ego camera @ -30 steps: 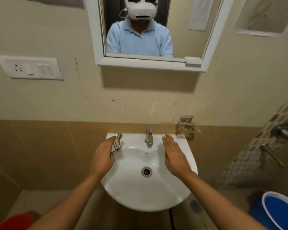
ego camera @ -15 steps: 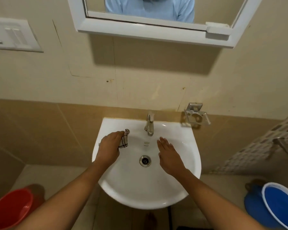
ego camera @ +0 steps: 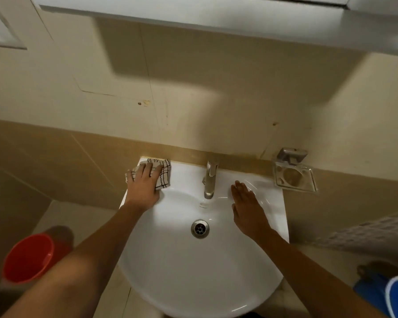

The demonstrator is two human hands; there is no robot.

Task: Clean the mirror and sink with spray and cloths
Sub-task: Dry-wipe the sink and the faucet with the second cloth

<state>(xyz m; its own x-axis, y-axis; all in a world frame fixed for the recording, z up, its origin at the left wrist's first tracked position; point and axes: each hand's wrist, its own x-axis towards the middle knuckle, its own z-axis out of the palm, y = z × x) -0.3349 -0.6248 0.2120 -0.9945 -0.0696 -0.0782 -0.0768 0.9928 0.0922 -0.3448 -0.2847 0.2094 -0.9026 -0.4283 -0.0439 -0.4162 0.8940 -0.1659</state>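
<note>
We see the checked cloth spread on the white sink's back-left corner under our left hand, fingers straight and pressing, while our right hand rests flat, fingers together, right of the tap; pushed outward, the cloth could slide off the rim toward the red bucket
</note>
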